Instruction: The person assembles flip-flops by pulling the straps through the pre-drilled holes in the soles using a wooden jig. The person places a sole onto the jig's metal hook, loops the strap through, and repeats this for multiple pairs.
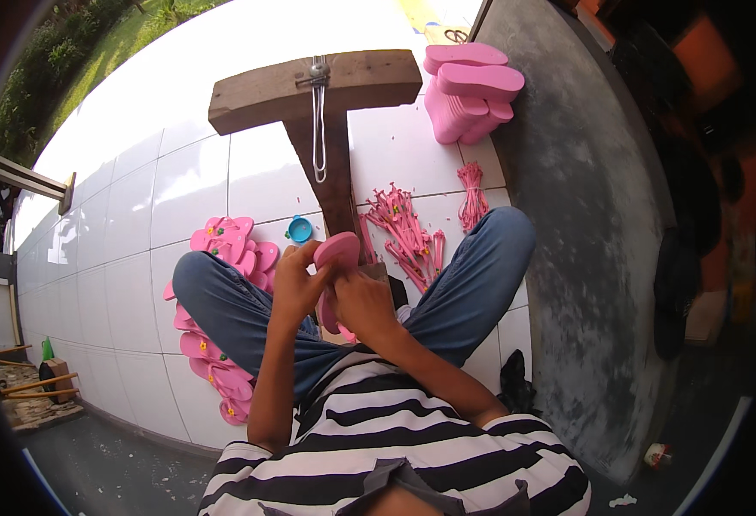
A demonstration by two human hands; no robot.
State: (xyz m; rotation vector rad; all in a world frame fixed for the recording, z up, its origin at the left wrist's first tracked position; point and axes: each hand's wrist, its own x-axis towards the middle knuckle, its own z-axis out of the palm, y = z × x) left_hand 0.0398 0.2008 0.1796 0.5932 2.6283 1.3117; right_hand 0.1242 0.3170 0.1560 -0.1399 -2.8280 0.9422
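Watching remotely: left hand [295,284] pinches the pink sole [340,249] toward its upper end, above the lap, between the knees. Right hand [365,305] bears on its middle; fingertips hidden, so I can't tell what they pinch. My judgement: brace the sole firmly on the left so it doesn't twist, and keep right-hand pressure square and gradual, sparing the foam. Pink straps [399,224] lie within reach, beside the wooden stand [330,150].
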